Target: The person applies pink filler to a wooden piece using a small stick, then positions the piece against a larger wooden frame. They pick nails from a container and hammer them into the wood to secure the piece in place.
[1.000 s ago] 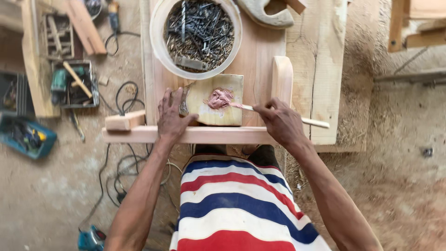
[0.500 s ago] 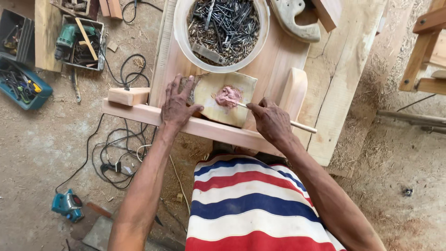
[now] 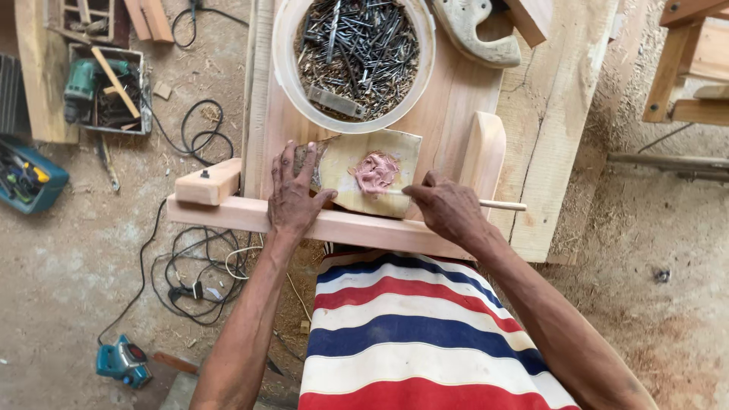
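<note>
The small board [image 3: 357, 176] with pink putty [image 3: 376, 171] was pinned flat on the tabletop [image 3: 463, 91] by the left hand [image 3: 292, 196], fingers spread. A thin stick [image 3: 497, 204], apparently pinched in the closed right hand [image 3: 448, 209], reached the putty; mixing would be best done with short strokes, the board kept steady.

On the worktop [image 3: 547, 144], the left hand [image 3: 292, 193] steadies a wooden scrap [image 3: 342, 163] bearing pink putty [image 3: 376, 172], just below the nail bucket [image 3: 353, 61], while the right hand [image 3: 452, 209] holds a thin stick [image 3: 501, 204].

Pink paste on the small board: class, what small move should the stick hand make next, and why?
Probably draw the thin stick through the pink paste to load its tip: the right hand points it there, and the left hand pins the small board.
</note>
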Demonstrator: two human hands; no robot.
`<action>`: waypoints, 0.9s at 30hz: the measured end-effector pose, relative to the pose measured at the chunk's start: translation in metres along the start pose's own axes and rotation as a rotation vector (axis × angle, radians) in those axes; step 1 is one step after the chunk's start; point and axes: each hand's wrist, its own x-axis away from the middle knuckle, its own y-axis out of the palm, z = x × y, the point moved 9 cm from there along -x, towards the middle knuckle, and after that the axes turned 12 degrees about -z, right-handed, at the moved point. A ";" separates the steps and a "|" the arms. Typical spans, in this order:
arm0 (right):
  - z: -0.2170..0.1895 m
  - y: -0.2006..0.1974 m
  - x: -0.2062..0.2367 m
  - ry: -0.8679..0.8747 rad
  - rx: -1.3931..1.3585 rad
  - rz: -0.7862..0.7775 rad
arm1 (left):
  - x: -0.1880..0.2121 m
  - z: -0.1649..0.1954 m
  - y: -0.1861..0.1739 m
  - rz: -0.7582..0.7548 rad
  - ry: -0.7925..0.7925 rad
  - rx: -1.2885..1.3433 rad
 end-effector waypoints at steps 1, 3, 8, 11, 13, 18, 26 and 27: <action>0.007 -0.006 0.002 0.027 0.015 -0.009 | -0.003 0.004 -0.005 0.012 0.016 -0.011; 0.017 -0.023 0.007 -0.002 0.045 0.026 | -0.009 0.011 -0.011 -0.018 -0.018 0.013; 0.058 -0.064 0.026 -0.150 -0.117 0.050 | -0.033 0.052 -0.024 -0.060 -0.037 0.036; 0.083 -0.098 0.047 -0.324 -0.504 0.110 | -0.050 0.081 -0.042 0.001 0.034 -0.024; 0.109 -0.103 0.057 -0.264 -0.948 -0.020 | -0.051 0.098 -0.065 0.187 0.080 0.112; 0.166 -0.151 0.112 -0.280 -1.177 0.096 | -0.021 0.151 -0.082 0.583 -0.061 0.566; 0.343 -0.190 0.263 -0.186 -1.351 0.511 | -0.077 0.451 0.017 -0.035 -0.033 0.295; 0.363 -0.190 0.279 -0.137 -1.376 0.539 | -0.089 0.477 0.021 -0.074 -0.060 0.218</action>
